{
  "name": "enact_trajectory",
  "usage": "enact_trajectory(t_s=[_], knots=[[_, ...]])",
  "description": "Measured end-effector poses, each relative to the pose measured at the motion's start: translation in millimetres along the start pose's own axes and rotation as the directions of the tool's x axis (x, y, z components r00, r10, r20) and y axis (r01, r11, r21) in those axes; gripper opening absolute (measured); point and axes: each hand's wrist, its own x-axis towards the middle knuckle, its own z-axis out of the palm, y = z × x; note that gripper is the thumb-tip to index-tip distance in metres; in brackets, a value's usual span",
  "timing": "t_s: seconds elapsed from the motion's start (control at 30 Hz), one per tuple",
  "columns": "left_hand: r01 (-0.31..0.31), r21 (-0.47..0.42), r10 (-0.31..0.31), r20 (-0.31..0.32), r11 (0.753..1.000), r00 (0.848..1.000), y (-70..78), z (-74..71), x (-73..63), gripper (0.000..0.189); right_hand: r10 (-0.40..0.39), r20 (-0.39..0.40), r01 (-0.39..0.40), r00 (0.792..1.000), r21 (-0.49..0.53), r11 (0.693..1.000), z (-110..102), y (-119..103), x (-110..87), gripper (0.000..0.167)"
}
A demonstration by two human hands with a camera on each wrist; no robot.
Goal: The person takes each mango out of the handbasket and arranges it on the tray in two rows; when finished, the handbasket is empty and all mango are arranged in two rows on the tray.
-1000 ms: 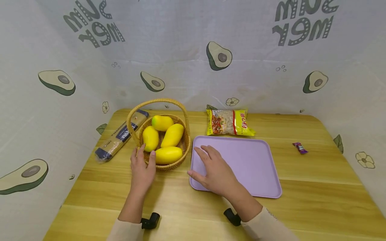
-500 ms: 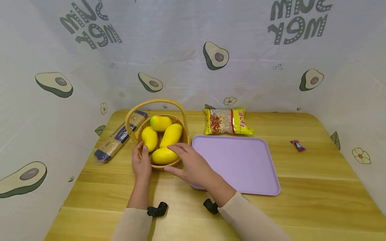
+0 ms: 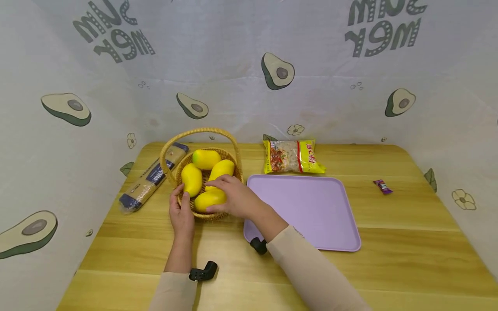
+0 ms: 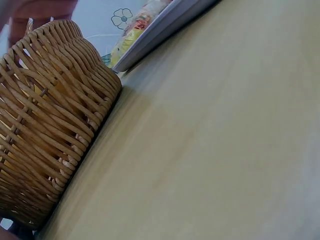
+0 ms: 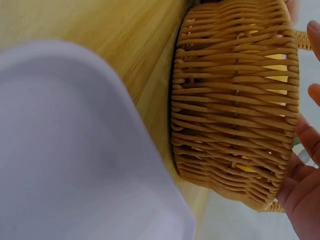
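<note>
"Four mangoes [image 3: 206, 159] lie in the basket [image 5: 230, 115]; which hand is nearer the front mango [image 3: 208, 200]?"

"Right hand [image 3: 236, 196]: fingers wide around it, its long axis sideways. Left hand [image 3: 182, 217] rests loosely at the rim."

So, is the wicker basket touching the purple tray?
Apart: the right wrist view shows a strip of bare wooden table between the wicker basket and the purple tray.

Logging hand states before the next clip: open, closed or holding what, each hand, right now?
Left hand: at the rim of the basket; whether it grips cannot be told.
Right hand: open over the front mango, no grip visible.
</note>
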Motion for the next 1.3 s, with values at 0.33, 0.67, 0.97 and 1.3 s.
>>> enact_trajectory(t_s=[0.33, 0.67, 0.97, 1.3], knots=[[-0.004, 0.024, 0.004, 0.006, 1.0, 1.0, 0.6, 1.4, -0.7, 0.039, 0.018, 0.082, -0.016, 0.996, -0.027, 1.0, 2, 4, 8.3, 0.067], [0.011, 0.029, -0.012, 0.015, 1.0, 1.0, 1.5, 1.6, -2.6, 0.039, 0.04, 0.126, -0.029, 0.991, -0.091, 0.995, 6, 4, 13.5, 0.065], [0.005, 0.039, -0.005, -0.004, 0.999, 1.0, 0.9, 0.4, -2.3, 0.038, 0.052, 0.159, -0.029, 0.986, -0.142, 0.989, 8, 2, 18.0, 0.061], [0.006, 0.036, -0.005, -0.015, 0.999, 1.0, 2.0, 0.8, -2.2, 0.038, 0.046, 0.165, -0.02, 0.985, -0.153, 0.988, 8, 1, 19.7, 0.056]])
